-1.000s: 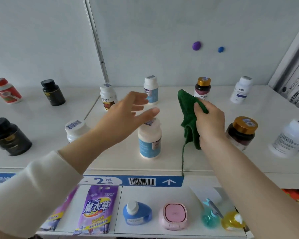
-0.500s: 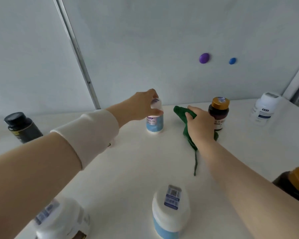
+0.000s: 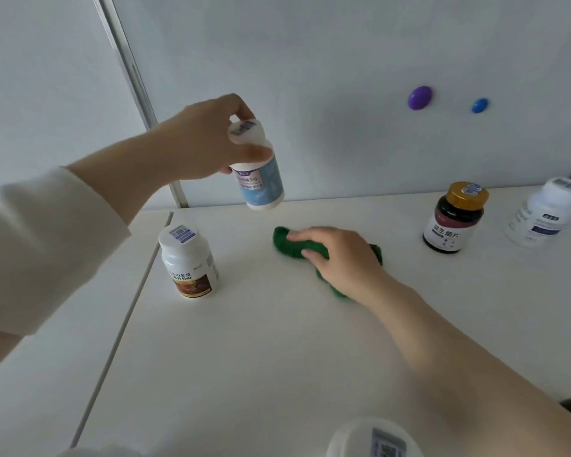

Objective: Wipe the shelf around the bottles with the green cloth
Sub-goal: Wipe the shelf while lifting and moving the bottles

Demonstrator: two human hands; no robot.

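Blue-labelled bottle (image 3: 259, 166) now lifted clear of the shelf (image 3: 277, 351) – gripped at the neck by left hand (image 3: 208, 140). Green cloth (image 3: 290, 244) pressed flat under right hand (image 3: 337, 255), fingers spread – freed spot ready for wiping.

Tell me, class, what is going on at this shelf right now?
A person is cleaning a white shelf. The left hand holds a white bottle with a pale blue label lifted clear of the surface. The right hand presses a crumpled green cloth onto the shelf just below it. The other bottles stand untouched.
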